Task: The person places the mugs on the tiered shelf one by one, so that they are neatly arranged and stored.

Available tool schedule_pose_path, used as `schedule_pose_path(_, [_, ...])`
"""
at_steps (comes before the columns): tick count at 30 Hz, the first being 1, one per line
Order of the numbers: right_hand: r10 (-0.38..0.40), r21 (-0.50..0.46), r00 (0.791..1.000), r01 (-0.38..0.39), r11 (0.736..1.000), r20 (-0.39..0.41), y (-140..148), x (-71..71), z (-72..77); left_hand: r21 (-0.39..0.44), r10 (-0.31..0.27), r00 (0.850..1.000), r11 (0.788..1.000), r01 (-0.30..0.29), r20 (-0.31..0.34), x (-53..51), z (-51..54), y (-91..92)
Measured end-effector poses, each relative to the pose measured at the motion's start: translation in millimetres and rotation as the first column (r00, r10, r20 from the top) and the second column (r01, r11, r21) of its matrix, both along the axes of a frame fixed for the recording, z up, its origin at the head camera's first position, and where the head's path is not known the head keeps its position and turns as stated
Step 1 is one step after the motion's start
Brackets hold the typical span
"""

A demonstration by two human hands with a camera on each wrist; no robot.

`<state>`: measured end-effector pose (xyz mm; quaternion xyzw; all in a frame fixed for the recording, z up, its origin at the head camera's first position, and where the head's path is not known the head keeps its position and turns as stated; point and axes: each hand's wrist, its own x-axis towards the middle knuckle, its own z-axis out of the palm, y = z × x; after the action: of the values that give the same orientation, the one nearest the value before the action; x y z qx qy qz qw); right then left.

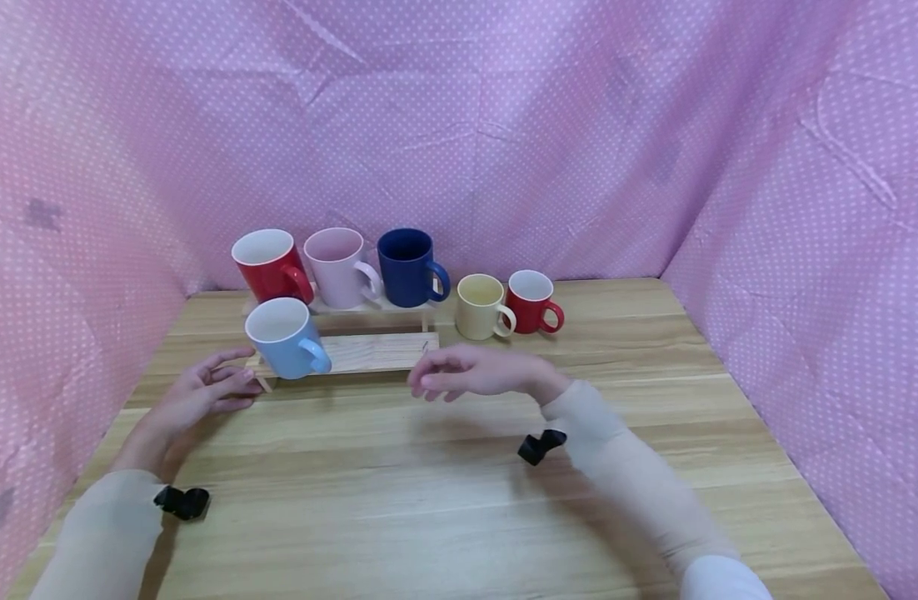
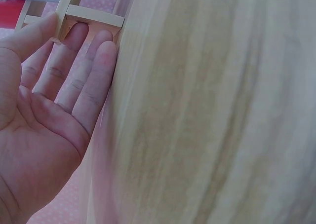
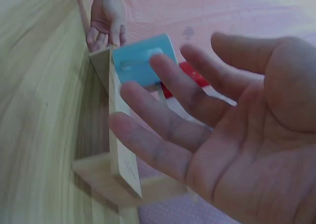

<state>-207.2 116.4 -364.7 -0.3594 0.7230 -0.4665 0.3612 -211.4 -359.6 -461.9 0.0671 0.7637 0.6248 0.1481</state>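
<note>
Apparently mid-shelving, fingers loosely extended, left hand (image 1: pixel 200 390) and right hand (image 1: pixel 480 371) flank a rack (image 1: pixel 376 353) at eight and four o'clock, yellow mug (image 1: pixel 474 322) likely next to grasp.

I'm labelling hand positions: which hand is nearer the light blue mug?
Left. The left hand is beside the light blue mug, at the left end of the wooden rack; the right hand is near the rack's right end, farther from the mug.

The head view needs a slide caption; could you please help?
Left hand at one end of a wooden rack with four mugs, right hand near the other.
</note>
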Motion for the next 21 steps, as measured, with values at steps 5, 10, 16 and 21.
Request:
schedule_pose_path(5, [0.064,0.040,0.998,-0.064,0.997,-0.008,33,4.6,1.8,0.009,0.000,1.000,1.000,0.000,0.000,0.1,-1.5,-0.1])
schedule_pose_path(10, [0.034,0.076,0.999,-0.034,0.997,0.003,60,5.1,1.1,-0.008,-0.001,1.000,1.000,0.001,-0.006,-0.8,-1.3,-1.3])
schedule_pose_path(16, [-0.063,0.058,0.998,0.061,0.996,0.020,94,0.3,3.8,0.020,-0.009,1.000,1.000,0.009,-0.005,-1.0,-1.0,-1.2])
schedule_pose_path(21, [-0.217,0.027,0.976,0.216,0.976,0.008,122,-7.5,6.8,0.021,-0.007,1.000,1.000,0.007,-0.001,-0.9,-1.0,-0.9])
